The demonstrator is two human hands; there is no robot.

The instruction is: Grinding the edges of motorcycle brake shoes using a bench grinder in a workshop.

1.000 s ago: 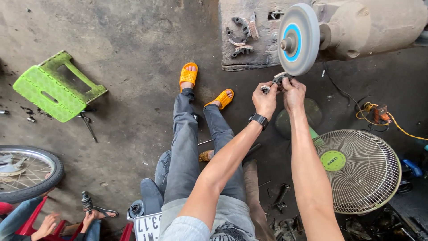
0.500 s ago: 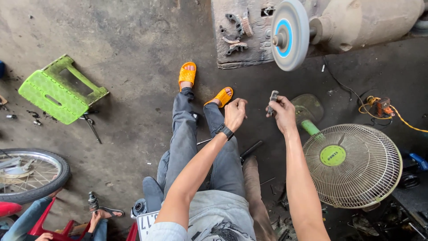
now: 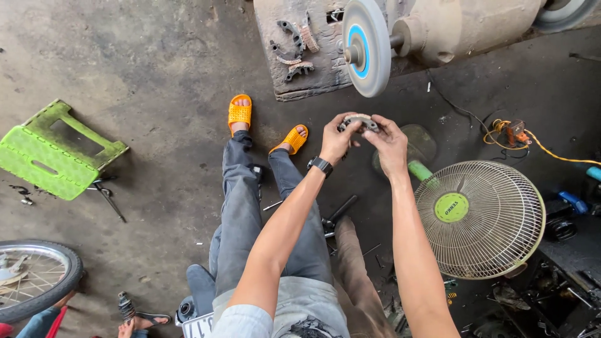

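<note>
Left hand (image 3: 337, 139), right hand (image 3: 389, 143) — both gripping curved metal part (image 3: 358, 121)

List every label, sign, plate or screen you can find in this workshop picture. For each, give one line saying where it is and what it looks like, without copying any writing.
Round green badge: centre of the pale floor fan's grille, right of the person's right arm.
White rectangular plate: bottom edge, left of the person's lap, dark characters, partly cut off.
Black wristwatch: on the left wrist, face too small to tell.
</note>
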